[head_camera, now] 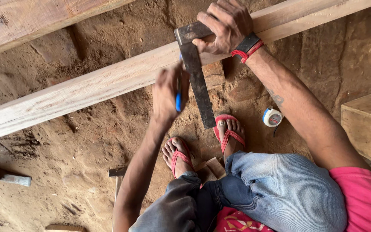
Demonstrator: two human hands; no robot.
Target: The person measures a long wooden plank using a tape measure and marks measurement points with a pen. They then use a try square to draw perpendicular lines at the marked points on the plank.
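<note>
A: What holds the try square (pixel 196 75) in place?

B: The right hand (pixel 225 26), fingers curled and pressed down, clamps the square's stock against the long wooden beam (pixel 86 88). The dark blade runs across the beam and overhangs its near edge, so that it presumably gives a straight edge at a right angle to the timber's length.

A: And the left hand (pixel 167 92)?

B: It pinches a blue pencil or pen (pixel 178 101) just beside the blade's left edge, the tip apparently following the blade; the hand is blurred, so the exact grip is unclear.

A: Where does the beam lie?

B: Diagonally above the dirt floor (pixel 65 163), from near left to far right. A tape measure (pixel 272 117) rests on the floor right of the sandalled feet; a hammer (pixel 117 176) lies nearer, to the left.
</note>
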